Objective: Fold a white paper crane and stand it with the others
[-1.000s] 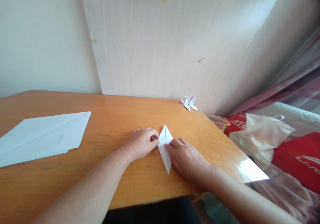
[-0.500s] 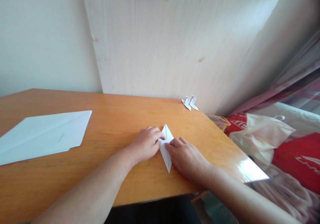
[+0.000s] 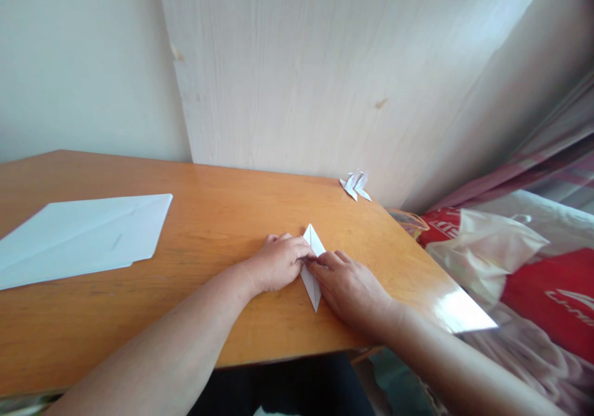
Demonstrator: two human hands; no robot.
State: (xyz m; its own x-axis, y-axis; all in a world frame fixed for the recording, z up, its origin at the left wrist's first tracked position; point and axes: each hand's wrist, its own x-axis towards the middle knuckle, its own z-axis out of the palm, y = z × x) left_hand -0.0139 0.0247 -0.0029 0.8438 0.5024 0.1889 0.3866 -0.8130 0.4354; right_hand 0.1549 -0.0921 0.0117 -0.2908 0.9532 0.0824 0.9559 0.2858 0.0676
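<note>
A small white folded paper (image 3: 312,287), a narrow diamond with a crease down its middle, lies on the wooden table. My left hand (image 3: 282,261) presses on its left side, fingers curled and their tips reaching over the centre. From the right, my right hand (image 3: 348,285) holds the other edge, fingers closed together on the paper. The fingertips of both hands meet at the diamond's middle and hide that part. Its upper and lower points stick out uncovered.
Larger white paper sheets (image 3: 88,236) lie stacked on the table (image 3: 204,218) at left. Small folded paper pieces (image 3: 356,186) stand at the far right corner, by the pale board (image 3: 278,75). Red bags (image 3: 552,289) and a whitish plastic bag (image 3: 487,249) sit beyond the right edge.
My left fingertips have moved right across the paper's middle, now touching my right fingers. The whole view has shifted slightly, so the table appears a little higher.
</note>
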